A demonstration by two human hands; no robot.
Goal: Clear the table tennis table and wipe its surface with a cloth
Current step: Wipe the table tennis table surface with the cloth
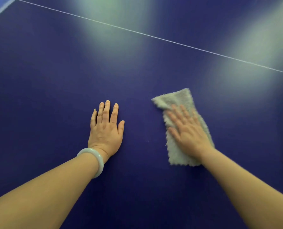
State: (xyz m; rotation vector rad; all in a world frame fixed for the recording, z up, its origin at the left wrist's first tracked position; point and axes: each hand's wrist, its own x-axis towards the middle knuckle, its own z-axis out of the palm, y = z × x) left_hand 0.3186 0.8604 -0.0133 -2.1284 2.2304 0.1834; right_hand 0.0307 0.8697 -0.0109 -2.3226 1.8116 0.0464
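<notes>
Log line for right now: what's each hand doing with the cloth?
phase: wipe | right hand: pressing flat on cloth | left hand: flat on table, holding nothing | bracelet: left wrist

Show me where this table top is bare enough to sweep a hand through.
Bare blue table lies between the left hand and the cloth, left of that hand, and from both up to the white line. Occupied only where the right hand presses the cloth.
</notes>
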